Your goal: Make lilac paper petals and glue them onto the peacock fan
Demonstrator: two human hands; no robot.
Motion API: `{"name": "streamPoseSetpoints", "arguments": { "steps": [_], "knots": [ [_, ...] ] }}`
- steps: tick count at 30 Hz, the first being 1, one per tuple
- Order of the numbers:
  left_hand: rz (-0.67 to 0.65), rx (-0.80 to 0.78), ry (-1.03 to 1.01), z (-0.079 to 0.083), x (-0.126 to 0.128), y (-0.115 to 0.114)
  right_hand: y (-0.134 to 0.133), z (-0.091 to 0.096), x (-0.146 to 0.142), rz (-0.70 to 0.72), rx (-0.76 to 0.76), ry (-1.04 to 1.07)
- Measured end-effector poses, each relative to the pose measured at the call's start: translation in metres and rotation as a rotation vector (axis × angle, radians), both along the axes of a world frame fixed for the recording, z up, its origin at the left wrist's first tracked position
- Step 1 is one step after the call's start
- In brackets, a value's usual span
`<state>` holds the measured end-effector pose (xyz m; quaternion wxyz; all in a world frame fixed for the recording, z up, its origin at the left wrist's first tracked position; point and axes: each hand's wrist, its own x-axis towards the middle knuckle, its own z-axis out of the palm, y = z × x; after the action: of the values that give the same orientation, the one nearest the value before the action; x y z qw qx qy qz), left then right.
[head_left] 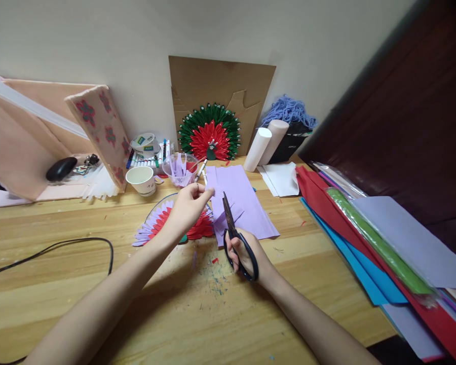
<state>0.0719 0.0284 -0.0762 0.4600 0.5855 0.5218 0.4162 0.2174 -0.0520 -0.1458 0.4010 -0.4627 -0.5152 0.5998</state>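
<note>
My right hand (247,256) grips black-handled scissors (230,218), fingers through the loops and blades pointing away from me, closed or nearly so. Beneath the blades is a large sheet of purple paper (247,197) with small cut purple pieces (231,218) on it. My left hand (190,203) is over the sheet's left edge, its fingertips pinched together; anything between them blends with the purple behind. Partly hidden under my left wrist, a fan-shaped craft of purple and red paper petals (154,223) lies on the table.
A finished green and red peacock craft (213,134) leans against cardboard (220,81). Left of it stand a clear bowl (182,172) with purple scraps, a paper cup (141,181) and markers. White rolls (258,149) stand to the right. Coloured paper sheets (365,228) line the right edge; a black cable (79,239) lies left.
</note>
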Motion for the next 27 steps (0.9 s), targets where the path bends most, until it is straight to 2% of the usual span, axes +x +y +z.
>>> {"name": "streamPoseSetpoints", "arguments": {
  "steps": [8, 14, 20, 27],
  "knots": [
    [-0.111, -0.015, -0.101, -0.0062, 0.0042, -0.0018, -0.0029, 0.0078, -0.0026, 0.035, -0.007, 0.019],
    [-0.166, -0.012, -0.040, -0.0044, 0.0052, -0.0052, -0.0052, 0.0044, -0.0030, 0.102, -0.012, 0.112],
    [-0.176, -0.018, 0.074, -0.0022, 0.0066, -0.0078, -0.0042, 0.0056, -0.0033, 0.091, -0.025, 0.115],
    [-0.194, -0.027, 0.098, -0.0007, 0.0071, -0.0089, -0.0026, 0.0018, -0.0031, 0.046, -0.045, 0.159]
  ]
}}
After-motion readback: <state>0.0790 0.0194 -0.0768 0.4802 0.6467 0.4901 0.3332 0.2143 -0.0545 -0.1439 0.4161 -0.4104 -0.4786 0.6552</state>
